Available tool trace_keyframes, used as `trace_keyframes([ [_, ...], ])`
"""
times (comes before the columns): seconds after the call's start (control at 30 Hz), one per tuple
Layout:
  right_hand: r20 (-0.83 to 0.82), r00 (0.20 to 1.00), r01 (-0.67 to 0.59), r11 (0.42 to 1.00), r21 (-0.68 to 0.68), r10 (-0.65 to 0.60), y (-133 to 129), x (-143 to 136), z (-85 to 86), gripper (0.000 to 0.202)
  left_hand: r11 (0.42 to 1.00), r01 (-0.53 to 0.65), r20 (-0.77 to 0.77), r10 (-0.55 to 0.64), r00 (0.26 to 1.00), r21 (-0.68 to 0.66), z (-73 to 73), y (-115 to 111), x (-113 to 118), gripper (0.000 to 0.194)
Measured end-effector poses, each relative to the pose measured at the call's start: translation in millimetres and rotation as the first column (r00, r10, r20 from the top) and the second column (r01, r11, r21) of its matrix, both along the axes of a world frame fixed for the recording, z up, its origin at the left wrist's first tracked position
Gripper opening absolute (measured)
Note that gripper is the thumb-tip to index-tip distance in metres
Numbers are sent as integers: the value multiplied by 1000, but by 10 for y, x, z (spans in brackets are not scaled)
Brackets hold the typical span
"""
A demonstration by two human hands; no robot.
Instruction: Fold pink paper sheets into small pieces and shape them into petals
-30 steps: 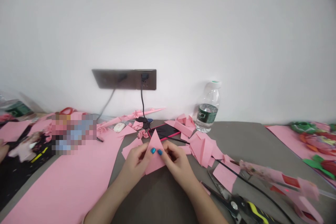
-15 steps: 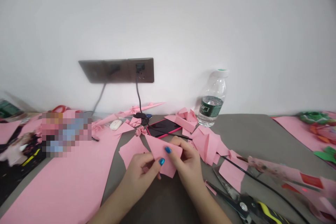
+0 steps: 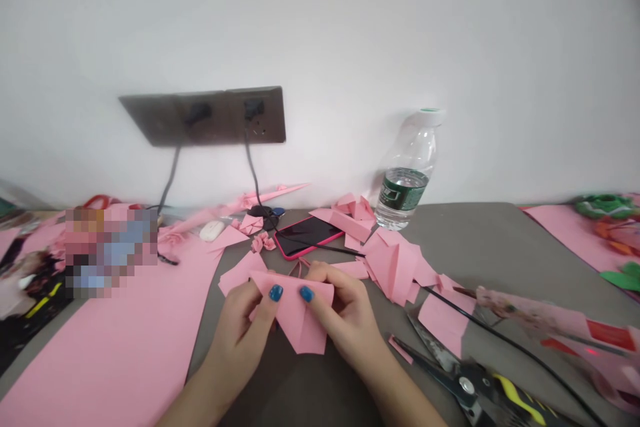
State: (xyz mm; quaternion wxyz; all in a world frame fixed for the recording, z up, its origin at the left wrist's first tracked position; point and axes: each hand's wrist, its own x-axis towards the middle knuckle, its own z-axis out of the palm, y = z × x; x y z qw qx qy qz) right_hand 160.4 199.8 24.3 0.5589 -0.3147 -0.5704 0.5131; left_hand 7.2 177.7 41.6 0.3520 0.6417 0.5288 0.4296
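Note:
Between both hands is a folded piece of pink paper (image 3: 303,327), its narrow end pointing down toward me. My left hand (image 3: 247,320) pinches its upper left part, thumb on the front face. With the thumb near the top edge, my right hand (image 3: 343,310) grips the right side; the fingers of both hands are partly hidden behind the paper. Just beyond lies a phone with a pink edge (image 3: 309,235). A small folded pink paper flower (image 3: 263,241) sits left of the phone, and a loose pink sheet (image 3: 243,270) lies near my left hand.
Pliers with yellow-and-black handles (image 3: 467,383) lie at the right, near a glue gun (image 3: 560,320) and its black cable. A water bottle (image 3: 404,177) stands against the wall. Crumpled pink paper pieces (image 3: 395,263) are right of the phone. A large pink sheet (image 3: 125,347) covers the left.
The paper has been turned between my hands, its narrow end now facing down. My left hand has moved up to its upper left part. The view has shifted slightly.

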Motion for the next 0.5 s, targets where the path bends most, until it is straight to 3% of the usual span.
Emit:
trace_keyframes([
  [0.23, 11, 998, -57, 997, -44, 58, -1, 1, -2, 28, 997, -73, -23, 73, 997, -8, 18, -7, 9, 45],
  [0.5, 30, 998, -60, 996, -62, 62, -19, 20, -5, 27, 995, -72, 2, 73, 997, -68, 4, -6, 13, 42],
])
